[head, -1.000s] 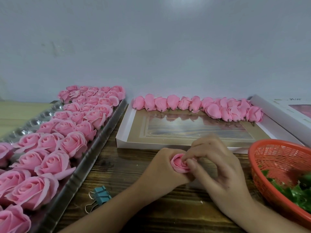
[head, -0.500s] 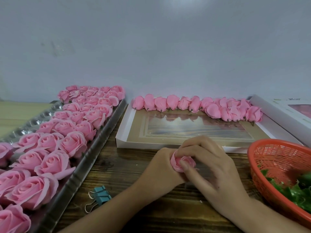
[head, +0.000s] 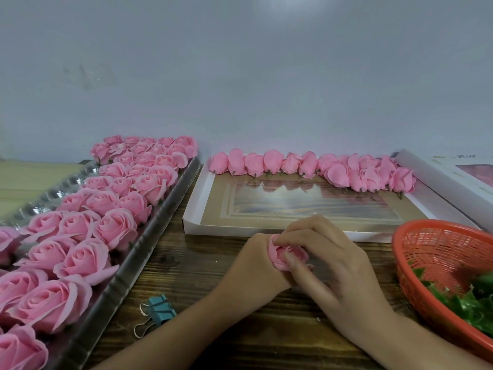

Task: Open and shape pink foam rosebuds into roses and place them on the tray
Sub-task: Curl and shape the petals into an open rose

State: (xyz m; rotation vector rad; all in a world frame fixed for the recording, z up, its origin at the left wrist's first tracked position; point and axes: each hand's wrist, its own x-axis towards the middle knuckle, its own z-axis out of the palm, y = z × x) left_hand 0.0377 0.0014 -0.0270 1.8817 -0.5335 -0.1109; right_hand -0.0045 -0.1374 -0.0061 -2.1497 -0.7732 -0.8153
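The rosebud we are working on sits between both hands, low over the middle of the wooden table, just in front of the near edge of a shallow white box. Its outer petals are partly peeled away from a tight swirl at the centre.

The left hand grips the bud from the left with its fingers curled round the base. We see mostly the back of this hand, so we cannot tell how the fingers lie underneath. The right hand comes in from the right. Its fingers bend close together over the top of the bud, and the thumb presses on the front petals, so that the flower is pinched between them.

Along the far edge of the white box lies a row of closed buds, side by side, more crowded toward the right end. A second white box lies at the far right corner of the table.

Along the left edge of the table runs a long silvery tray, packed with rows of opened pink roses touching one another. Near the front edge, just beside the tray, lies a teal binder clip with its wire handles folded out.

At the right edge stands an orange mesh basket holding green leaves. A plain pale wall rises behind the table.
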